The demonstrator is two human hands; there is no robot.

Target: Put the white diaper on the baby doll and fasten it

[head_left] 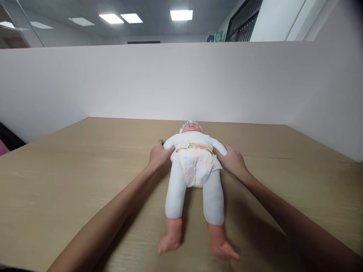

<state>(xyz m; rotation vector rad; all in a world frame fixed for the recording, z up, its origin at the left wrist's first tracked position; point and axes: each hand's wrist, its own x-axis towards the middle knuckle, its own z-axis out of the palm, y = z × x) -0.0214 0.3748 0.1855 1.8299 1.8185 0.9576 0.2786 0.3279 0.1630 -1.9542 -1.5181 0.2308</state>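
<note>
A baby doll (pixel 194 138) lies on its back in the middle of the table, feet toward me and head toward the far wall. Its body and legs are white, its feet bare and reddish, and a white band with blue lettering circles its head. Around its hips sits a diaper (pixel 196 166) with a colourful printed waistband. My left hand (pixel 160 155) is closed around the doll's arm on the left side. On the other side, my right hand (pixel 231 160) grips the doll's other arm. The doll's hands are hidden in my grip.
The wide brown tabletop (pixel 70 189) has thin seams across it. A white partition (pixel 170 83) rises behind it and along the sides. At the left edge, a black and pink object (pixel 10 139) shows beside the table.
</note>
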